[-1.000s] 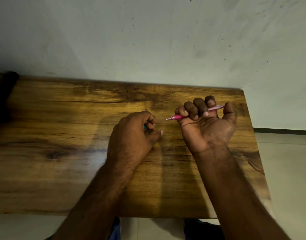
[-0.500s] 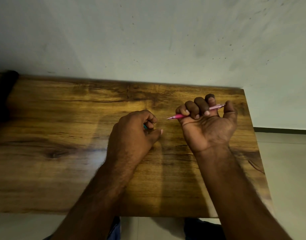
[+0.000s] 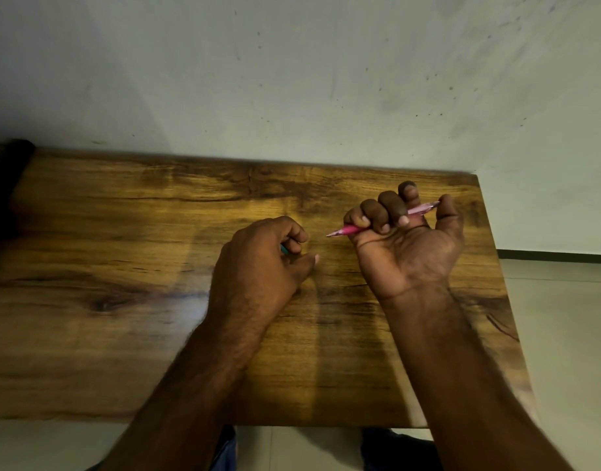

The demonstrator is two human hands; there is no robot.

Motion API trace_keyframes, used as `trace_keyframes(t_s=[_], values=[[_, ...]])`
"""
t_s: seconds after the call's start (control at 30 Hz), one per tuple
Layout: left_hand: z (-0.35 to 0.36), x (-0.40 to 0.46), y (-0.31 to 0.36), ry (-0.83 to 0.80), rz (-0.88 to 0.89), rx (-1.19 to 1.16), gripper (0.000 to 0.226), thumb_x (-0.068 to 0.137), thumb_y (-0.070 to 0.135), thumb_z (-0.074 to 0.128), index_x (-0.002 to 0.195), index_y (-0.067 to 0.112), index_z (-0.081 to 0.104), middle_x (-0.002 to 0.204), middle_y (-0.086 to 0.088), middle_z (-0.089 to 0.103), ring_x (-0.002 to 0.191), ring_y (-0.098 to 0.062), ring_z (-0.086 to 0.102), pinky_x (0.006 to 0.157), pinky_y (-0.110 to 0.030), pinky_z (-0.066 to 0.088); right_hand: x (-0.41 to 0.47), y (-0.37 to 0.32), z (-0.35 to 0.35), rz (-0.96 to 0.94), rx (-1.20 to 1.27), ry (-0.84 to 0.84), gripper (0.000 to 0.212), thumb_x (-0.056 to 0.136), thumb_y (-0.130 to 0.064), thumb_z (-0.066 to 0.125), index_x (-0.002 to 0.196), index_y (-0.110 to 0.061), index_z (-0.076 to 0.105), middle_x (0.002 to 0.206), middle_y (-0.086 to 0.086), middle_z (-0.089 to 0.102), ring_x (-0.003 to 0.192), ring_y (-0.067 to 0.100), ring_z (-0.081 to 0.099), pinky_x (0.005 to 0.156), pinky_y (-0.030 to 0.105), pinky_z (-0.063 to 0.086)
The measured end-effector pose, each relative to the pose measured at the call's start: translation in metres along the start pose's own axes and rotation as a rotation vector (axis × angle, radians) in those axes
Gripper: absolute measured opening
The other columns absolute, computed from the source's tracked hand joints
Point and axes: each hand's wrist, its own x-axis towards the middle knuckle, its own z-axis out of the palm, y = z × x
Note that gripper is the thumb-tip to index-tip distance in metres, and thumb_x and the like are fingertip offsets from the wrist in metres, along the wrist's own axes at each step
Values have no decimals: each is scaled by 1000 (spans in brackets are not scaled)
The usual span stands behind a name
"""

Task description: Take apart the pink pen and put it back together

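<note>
Above the wooden table (image 3: pixel 122 300), the right hand (image 3: pixel 408 253), palm up, grips the pink pen (image 3: pixel 351 229) in curled fingers, tip pointing toward the left hand (image 3: pixel 261 266). The left hand's fingers curl round a small teal piece (image 3: pixel 284 249), mostly hidden.

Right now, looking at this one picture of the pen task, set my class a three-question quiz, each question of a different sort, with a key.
1. True or false: the right hand grips the pink pen with its palm turned up.
2. Which way does the pen's tip point? A) toward the left hand B) toward the wall C) down at the floor
3. Fill in: a small ____-coloured thing peeks from the left hand's curled fingers.

Key: 1 true; 2 A; 3 teal. What that thing is cannot be told.
</note>
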Motion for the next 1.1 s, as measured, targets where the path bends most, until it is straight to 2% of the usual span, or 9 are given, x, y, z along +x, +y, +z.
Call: trace_keyframes(t_s=[0.13, 0.27, 0.4, 0.77, 1.1], values=[[1, 0, 0, -8, -20, -28, 25, 75, 38, 90, 94, 35, 73, 81, 18, 68, 69, 4, 64, 61, -34, 63, 1, 0, -1, -17, -10, 7, 44, 96, -52, 34, 76, -16, 52, 56, -2, 30, 55, 16, 24, 61, 31, 32], [1, 0, 0, -4, -11, -4, 25, 75, 40, 89, 93, 36, 73, 80, 19, 68, 71, 6, 63, 64, -30, 61, 1, -1, -1, -10, 7, 16, 49, 96, -55, 34, 80, -14, 55, 56, -2, 32, 53, 16, 26, 61, 32, 31], [2, 0, -1, -15, -38, -48, 26, 75, 39, 90, 94, 36, 73, 81, 18, 68, 72, 4, 66, 61, -36, 64, 1, 0, -1, -22, -8, 18, 45, 96, -52, 34, 77, -15, 53, 55, -2, 31, 53, 16, 25, 61, 31, 32], [2, 0, 0, -4, -24, -31, 25, 74, 39, 90, 93, 34, 74, 80, 18, 69, 70, 4, 65, 64, -35, 62, 1, 1, 0, -10, -10, 21, 49, 96, -54, 34, 78, -14, 55, 58, -1, 32, 55, 16, 26, 61, 32, 31], [2, 0, -2, 3, -14, -18, 26, 73, 42, 90, 92, 36, 72, 79, 19, 68, 71, 5, 65, 60, -33, 63, 1, 1, -1, -4, -21, 2, 46, 97, -53, 35, 76, -16, 52, 59, -1, 32, 55, 16, 27, 63, 33, 32]])
